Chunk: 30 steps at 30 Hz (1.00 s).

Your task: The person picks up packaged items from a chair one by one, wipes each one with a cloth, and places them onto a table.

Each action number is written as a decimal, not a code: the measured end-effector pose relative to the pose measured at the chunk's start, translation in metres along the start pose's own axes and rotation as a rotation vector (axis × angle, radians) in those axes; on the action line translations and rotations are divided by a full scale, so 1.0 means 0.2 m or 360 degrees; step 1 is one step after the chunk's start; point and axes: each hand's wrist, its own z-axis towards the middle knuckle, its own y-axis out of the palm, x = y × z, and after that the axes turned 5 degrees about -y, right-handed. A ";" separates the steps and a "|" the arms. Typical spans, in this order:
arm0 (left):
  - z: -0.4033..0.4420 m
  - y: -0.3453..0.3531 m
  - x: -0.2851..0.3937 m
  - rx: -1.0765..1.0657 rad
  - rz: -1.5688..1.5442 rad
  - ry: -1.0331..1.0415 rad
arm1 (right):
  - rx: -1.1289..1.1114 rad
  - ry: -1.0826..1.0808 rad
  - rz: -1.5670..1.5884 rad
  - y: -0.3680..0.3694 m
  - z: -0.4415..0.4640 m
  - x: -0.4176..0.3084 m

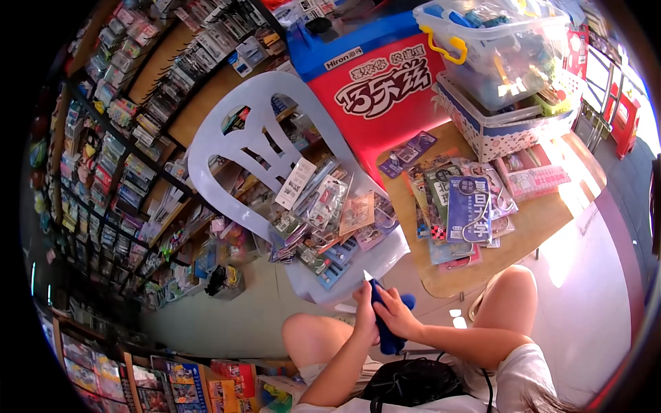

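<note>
Nearest the camera: dark hair [544, 400] at the lower right edge, then black bag [413, 382] on the lap. Just beyond, above the lap and well apart from chair and table, note dark blue item [391, 343], soft in appearance, between both hands. Record right hand [365, 313] as closed on its near side, fingers curled and gripping. Record left hand [399, 315] as laid across the same item, fingers bent and touching; cannot tell whether fully closed around it. Note small white tip [367, 275] pointing upward above the right fingers; exact nature not discernible.

Ahead, pale plastic chair [258, 86], its seat loaded with packaged goods [323, 206] in a loose, overlapping heap. To the right, wooden table [441, 274] with a second pile, topped by blue packet [470, 210] bearing white characters. Beside that pile, pink box [540, 180]. Behind, patterned basket [489, 143] with clear tub [475, 65] on top, fitted with yellow handle [446, 47]. Behind chair and table, red bin [392, 127] with blue rim. Along the left, shelving [184, 124] densely hung with small packaged stock.
</note>
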 end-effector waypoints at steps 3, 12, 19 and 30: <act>-0.03 0.04 0.10 -0.0043 0.0142 0.0171 | -0.0102 -0.0153 -0.0089 0.01 -0.06 -0.05; -0.25 0.02 -0.02 -0.0368 0.0144 -0.0122 | 0.0565 0.0371 -0.0001 -0.08 0.17 0.12; -0.29 -0.12 0.13 -0.0414 -0.0067 -0.0014 | 0.0104 0.1045 0.1399 -0.12 0.21 0.24; -0.17 0.10 -0.14 -0.0286 0.0564 0.0504 | 0.0081 0.0079 0.0264 -0.07 0.15 0.16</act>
